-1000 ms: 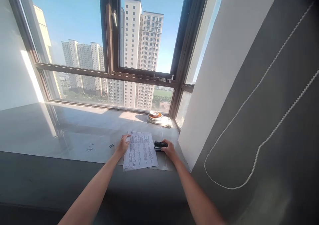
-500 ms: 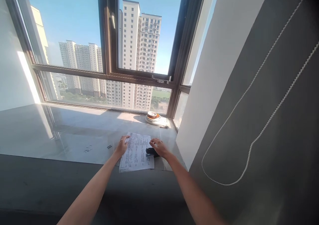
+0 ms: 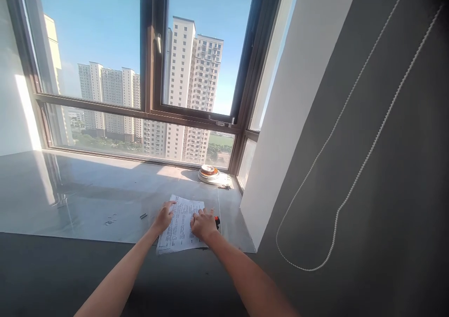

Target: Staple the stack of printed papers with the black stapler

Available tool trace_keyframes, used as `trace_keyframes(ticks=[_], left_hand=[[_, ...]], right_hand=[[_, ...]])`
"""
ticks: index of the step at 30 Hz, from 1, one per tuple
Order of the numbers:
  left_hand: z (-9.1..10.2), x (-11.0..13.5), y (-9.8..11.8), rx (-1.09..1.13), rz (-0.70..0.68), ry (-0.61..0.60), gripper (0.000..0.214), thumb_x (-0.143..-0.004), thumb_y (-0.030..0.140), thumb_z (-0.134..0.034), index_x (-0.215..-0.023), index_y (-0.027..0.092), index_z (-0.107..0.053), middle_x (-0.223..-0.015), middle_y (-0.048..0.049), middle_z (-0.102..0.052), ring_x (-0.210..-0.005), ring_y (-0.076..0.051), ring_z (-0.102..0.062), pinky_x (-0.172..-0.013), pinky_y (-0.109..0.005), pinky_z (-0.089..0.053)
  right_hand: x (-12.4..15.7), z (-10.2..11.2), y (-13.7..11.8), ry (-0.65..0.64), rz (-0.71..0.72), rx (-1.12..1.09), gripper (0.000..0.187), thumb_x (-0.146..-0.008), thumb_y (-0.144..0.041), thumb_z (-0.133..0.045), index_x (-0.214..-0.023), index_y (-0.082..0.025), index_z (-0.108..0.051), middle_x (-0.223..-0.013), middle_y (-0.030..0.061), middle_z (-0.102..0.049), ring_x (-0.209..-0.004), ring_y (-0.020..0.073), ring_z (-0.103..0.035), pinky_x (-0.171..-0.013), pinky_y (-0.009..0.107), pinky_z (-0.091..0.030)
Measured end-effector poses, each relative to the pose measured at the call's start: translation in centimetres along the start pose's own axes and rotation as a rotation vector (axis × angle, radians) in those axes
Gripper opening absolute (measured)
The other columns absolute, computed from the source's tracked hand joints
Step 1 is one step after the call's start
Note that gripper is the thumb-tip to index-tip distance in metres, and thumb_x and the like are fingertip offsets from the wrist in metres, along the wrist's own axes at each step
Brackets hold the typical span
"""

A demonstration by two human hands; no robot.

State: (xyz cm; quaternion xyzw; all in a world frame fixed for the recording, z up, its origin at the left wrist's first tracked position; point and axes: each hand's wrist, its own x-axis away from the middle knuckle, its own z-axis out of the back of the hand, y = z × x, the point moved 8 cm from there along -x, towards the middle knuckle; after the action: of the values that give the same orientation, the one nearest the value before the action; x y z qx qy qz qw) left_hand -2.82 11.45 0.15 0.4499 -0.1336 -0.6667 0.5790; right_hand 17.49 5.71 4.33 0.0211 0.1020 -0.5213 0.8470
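Note:
A small stack of printed paper sheets [image 3: 179, 228] lies on the grey sill, its lower edge reaching the sill's front. My left hand [image 3: 163, 218] grips the left edge of the sheets, thumb on top. On the right edge my right hand [image 3: 204, 224] is curled over a black stapler [image 3: 217, 223], pressing down on it. Only the stapler's rear end, with an orange part, shows beyond the fingers; its jaw is hidden under the hand. Left of the paper lie short staple strips [image 3: 143, 216] and a scatter of tiny dark bits [image 3: 110, 220], probably loose staples.
A round stack of white and orange-brown coils or dishes [image 3: 209, 175] stands by the window frame [image 3: 147, 115]. On the right are a white wall edge [image 3: 266, 167] and a hanging bead chain [image 3: 336, 228]. The sill's front edge [image 3: 70, 236] runs below my forearms.
My right hand has moved from the stapler's top down over it and closed on it, covering its black front. The left hand stays on the paper; the view has shifted slightly.

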Motion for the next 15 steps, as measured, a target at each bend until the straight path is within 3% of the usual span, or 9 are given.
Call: trace_keyframes(ticks=[4,7,9,12,15], left_hand=[[-0.3,0.4,1.1,-0.183,0.036,-0.034,0.042,-0.083,0.012,-0.05,-0.122,0.018,-0.064,-0.135,-0.0175,-0.058,-0.129,-0.036,-0.056,-0.109,-0.051,-0.048],[0.9,0.9,2.2,-0.379,0.091,0.043,0.035,-0.088,0.012,-0.049,-0.117,0.012,-0.067,-0.143,-0.0238,-0.052,-0.134,-0.043,-0.049,-0.107,-0.057,-0.045],[1.3,1.5,3.8,-0.417,0.009,0.069,0.03,-0.091,0.013,-0.047,-0.11,0.014,-0.07,-0.138,-0.0225,-0.056,-0.131,-0.042,-0.051,-0.106,-0.056,-0.045],[-0.3,3.2,6.1,-0.283,-0.227,-0.134,0.029,-0.091,0.013,-0.046,-0.097,0.019,-0.073,-0.118,-0.015,-0.067,-0.116,-0.033,-0.061,-0.105,-0.048,-0.047],[-1.7,5.3,6.4,-0.135,-0.292,-0.314,0.028,-0.091,0.017,-0.049,-0.102,0.023,-0.074,-0.118,-0.0113,-0.069,-0.114,-0.03,-0.062,-0.106,-0.046,-0.047]], right_hand=[[0.1,-0.2,-0.3,-0.046,-0.006,0.065,0.046,-0.103,-0.036,-0.033,-0.118,-0.016,-0.073,-0.127,0.0216,-0.068,-0.124,0.0366,-0.057,-0.109,0.063,-0.033],[0.3,-0.1,-0.2,-0.036,-0.009,0.068,0.046,-0.104,-0.037,-0.033,-0.118,-0.019,-0.072,-0.127,0.0187,-0.068,-0.122,0.0339,-0.058,-0.109,0.06,-0.034],[0.2,-0.1,-0.1,-0.016,-0.016,0.061,0.044,-0.104,-0.037,-0.034,-0.122,-0.02,-0.071,-0.131,0.018,-0.067,-0.126,0.0341,-0.055,-0.109,0.06,-0.034],[-0.1,0.0,0.1,0.024,-0.037,0.021,0.042,-0.104,-0.037,-0.037,-0.128,-0.021,-0.067,-0.133,0.0177,-0.066,-0.129,0.0342,-0.054,-0.109,0.059,-0.035],[-0.2,1.0,0.9,0.095,-0.086,-0.083,0.04,-0.107,-0.041,-0.036,-0.124,-0.022,-0.067,-0.126,0.0151,-0.069,-0.121,0.0313,-0.06,-0.104,0.052,-0.04]])
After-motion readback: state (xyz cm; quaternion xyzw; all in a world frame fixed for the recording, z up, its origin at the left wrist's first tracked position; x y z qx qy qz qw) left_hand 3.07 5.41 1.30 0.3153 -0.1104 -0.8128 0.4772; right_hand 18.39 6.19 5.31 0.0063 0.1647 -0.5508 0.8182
